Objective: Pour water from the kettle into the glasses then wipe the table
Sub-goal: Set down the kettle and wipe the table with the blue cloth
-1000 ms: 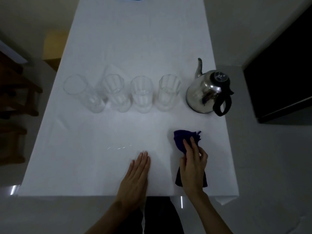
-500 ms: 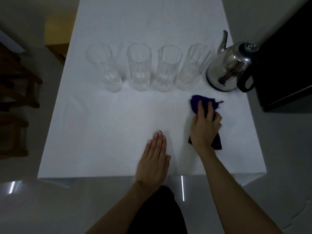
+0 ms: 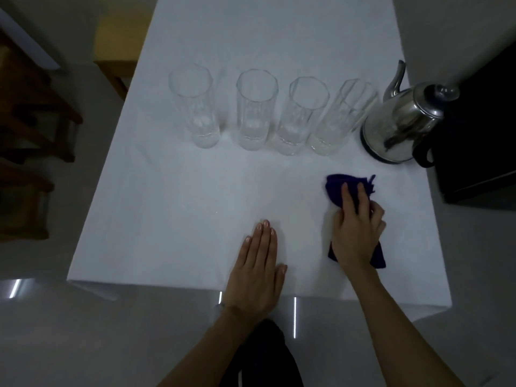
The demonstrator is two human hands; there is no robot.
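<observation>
Right hand (image 3: 356,233) grasps cloth (image 3: 339,188) near table (image 3: 167,219) edge; left hand (image 3: 258,270) flat, released.

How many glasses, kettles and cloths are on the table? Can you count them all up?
Glasses: 4
Kettle: 1
Cloth: 1
Total: 6

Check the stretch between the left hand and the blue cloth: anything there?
Nothing. In the head view, only bare white tablecloth separates the left hand from the blue cloth.
</observation>
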